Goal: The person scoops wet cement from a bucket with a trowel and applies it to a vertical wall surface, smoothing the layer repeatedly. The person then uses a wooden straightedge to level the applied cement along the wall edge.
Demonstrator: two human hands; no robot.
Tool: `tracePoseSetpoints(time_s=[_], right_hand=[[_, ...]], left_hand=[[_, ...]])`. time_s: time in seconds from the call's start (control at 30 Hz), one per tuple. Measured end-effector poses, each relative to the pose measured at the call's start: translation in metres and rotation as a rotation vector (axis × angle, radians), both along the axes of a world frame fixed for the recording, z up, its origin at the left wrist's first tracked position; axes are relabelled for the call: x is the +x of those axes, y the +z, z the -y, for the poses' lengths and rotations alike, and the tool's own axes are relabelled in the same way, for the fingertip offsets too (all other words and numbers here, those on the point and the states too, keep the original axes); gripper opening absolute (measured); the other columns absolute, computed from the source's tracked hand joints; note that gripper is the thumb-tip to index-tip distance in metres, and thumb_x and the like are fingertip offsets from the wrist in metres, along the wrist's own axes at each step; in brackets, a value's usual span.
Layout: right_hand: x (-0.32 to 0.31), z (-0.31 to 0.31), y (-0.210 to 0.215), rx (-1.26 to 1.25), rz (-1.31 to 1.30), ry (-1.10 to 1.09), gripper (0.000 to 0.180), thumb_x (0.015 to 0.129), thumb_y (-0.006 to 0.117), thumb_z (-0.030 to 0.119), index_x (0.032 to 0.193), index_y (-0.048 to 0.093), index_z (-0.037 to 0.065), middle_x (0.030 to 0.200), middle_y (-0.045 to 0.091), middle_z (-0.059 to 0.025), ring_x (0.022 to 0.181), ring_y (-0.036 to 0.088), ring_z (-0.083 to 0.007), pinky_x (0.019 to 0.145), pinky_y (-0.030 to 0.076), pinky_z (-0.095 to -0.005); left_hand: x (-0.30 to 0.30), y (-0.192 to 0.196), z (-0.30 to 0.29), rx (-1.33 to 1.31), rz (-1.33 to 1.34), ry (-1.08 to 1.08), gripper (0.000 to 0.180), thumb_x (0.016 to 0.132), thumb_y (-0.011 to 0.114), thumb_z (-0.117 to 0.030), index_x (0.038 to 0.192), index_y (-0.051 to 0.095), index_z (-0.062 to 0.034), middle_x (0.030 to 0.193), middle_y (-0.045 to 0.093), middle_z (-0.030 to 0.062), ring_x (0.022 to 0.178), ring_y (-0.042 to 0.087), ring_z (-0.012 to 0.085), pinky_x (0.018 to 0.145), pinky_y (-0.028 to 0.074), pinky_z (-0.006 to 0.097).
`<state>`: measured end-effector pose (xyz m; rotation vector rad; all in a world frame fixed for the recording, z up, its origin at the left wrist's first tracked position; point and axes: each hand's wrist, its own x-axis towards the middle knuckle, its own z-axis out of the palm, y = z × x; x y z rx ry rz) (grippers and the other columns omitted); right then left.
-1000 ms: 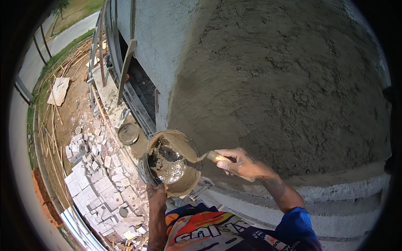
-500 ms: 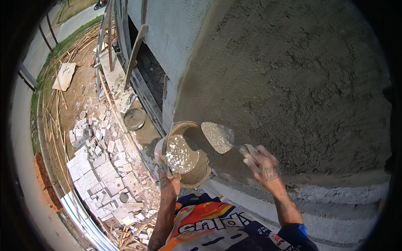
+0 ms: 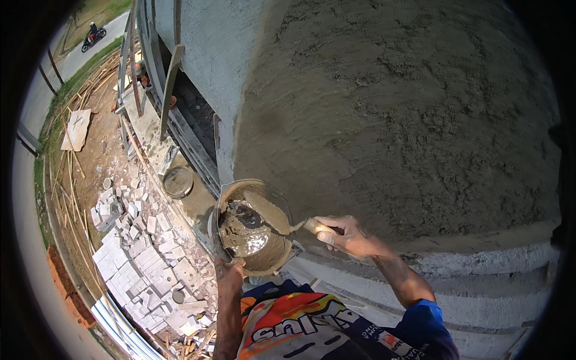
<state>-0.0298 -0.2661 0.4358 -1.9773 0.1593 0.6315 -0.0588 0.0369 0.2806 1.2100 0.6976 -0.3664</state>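
My left hand [image 3: 230, 269] grips the near left rim of a mortar-smeared bucket [image 3: 277, 257], its fingers partly hidden behind the rim. Wet grey mortar [image 3: 243, 240] with a shiny, watery surface lies inside. In my right hand [image 3: 347, 236] is the handle of a trowel [image 3: 267, 212]. The coated blade reaches over the bucket's right rim and lies inside, against or just above the mortar. To the right and ahead rises a wall [image 3: 384, 132] covered in rough, damp-looking grey plaster.
A pale smooth wall [image 3: 216, 60] borders the plaster. Below on the left are a round tub [image 3: 178, 182], heaped white blocks [image 3: 135, 258] and wooden poles [image 3: 165, 96]. Concrete ledges [image 3: 480, 279] run at lower right. A person rides a motorcycle [image 3: 93, 39] on the far road.
My right hand has moved left, bringing the trowel from beside the wall into the bucket. The mortar surface is now disturbed. The motorcycle has come further into view.
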Motion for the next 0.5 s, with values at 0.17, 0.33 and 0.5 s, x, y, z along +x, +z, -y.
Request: tracePoseSetpoints(time_s=[0.17, 0.33, 0.5], right_hand=[[0.0, 0.029, 0.095, -0.255, 0.224, -0.366, 0.057, 0.096, 0.07, 0.048, 0.128, 0.068, 0.0, 0.085, 0.063, -0.0009, 0.069, 0.058, -0.0092, 0.058, 0.048, -0.0278], [-0.047, 0.029, 0.14, -0.367, 0.447, -0.503, 0.06, 0.096, 0.07, 0.04, 0.137, 0.062, -0.003, 0.088, 0.063, -0.0032, 0.07, 0.058, -0.0086, 0.061, 0.049, -0.0261], [-0.046, 0.002, 0.009, -0.814, 0.248, 0.191, 0.041, 0.093, 0.069, 0.02, 0.13, 0.066, 0.003, 0.123, 0.065, -0.0238, 0.102, 0.069, -0.0398, 0.089, 0.055, -0.0475]], left_hand=[[-0.007, -0.008, -0.001, 0.116, -0.062, 0.016, 0.046, 0.085, 0.065, -0.001, 0.127, 0.049, 0.0055, 0.116, 0.066, 0.0181, 0.098, 0.065, 0.0253, 0.087, 0.051, 0.036], [-0.009, -0.025, 0.0, 0.155, 0.029, -0.147, 0.054, 0.086, 0.066, -0.003, 0.135, 0.047, 0.0079, 0.113, 0.068, 0.0181, 0.097, 0.066, 0.0259, 0.089, 0.051, 0.037], [-0.02, -0.029, 0.016, 0.228, 0.088, -0.219, 0.051, 0.093, 0.065, -0.005, 0.139, 0.048, 0.0073, 0.113, 0.068, 0.0156, 0.103, 0.064, 0.0227, 0.088, 0.05, 0.035]])
